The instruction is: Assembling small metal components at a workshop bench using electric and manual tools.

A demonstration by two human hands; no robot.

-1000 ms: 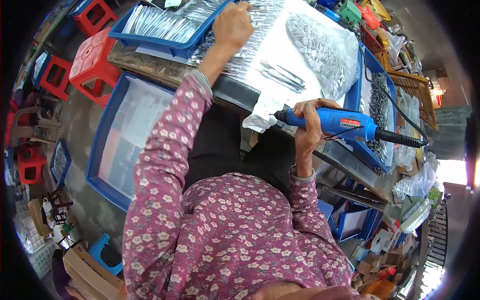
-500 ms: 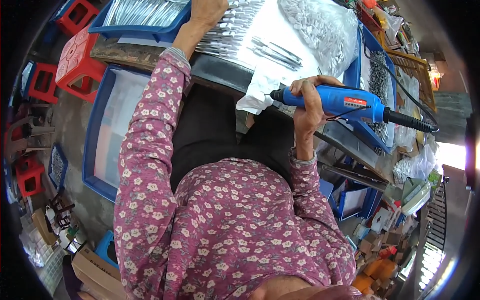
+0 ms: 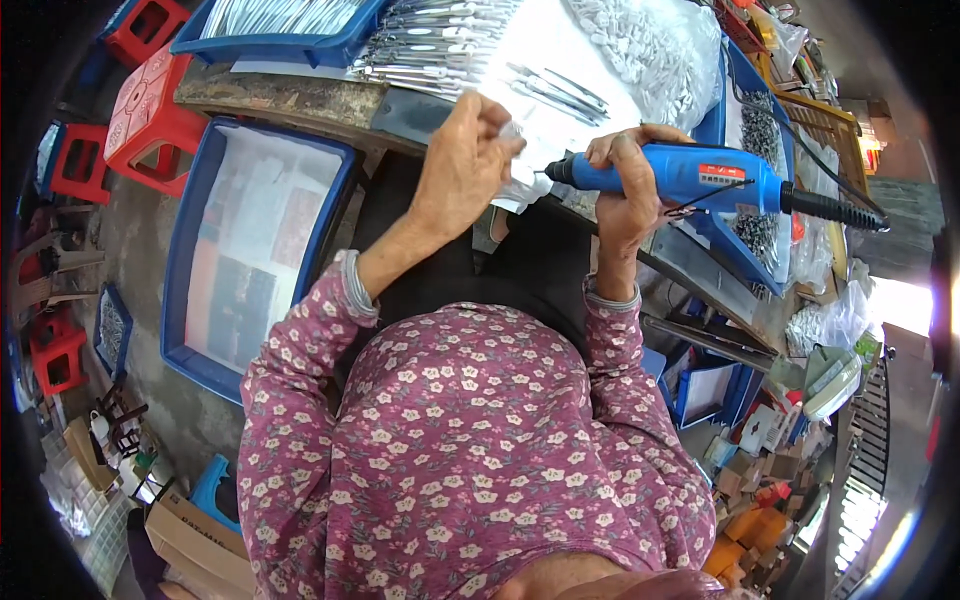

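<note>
My right hand [image 3: 628, 185] is wrapped round a blue electric screwdriver [image 3: 690, 180], which lies almost level with its tip pointing left. My left hand [image 3: 465, 165] is just left of that tip, fingers curled in beside a crumpled white cloth or paper [image 3: 515, 195] at the table edge. Whatever those fingers pinch is blurred and partly hidden. Beyond the hands, slim metal tools [image 3: 440, 45] lie in a dense row on white paper. Several more dark slim tools [image 3: 560, 95] lie apart to their right.
A blue tray of long metal pieces [image 3: 285, 18] stands at the far left of the table. Right of the paper are a clear bag of small parts [image 3: 655, 50] and a blue bin of dark screws [image 3: 757, 130]. A paper-lined blue tray [image 3: 250, 260] and red stools [image 3: 150, 110] are at left.
My left hand has come back from the row of metal tools toward me and to the right, to beside the screwdriver tip. The screwdriver has shifted slightly right in my right hand.
</note>
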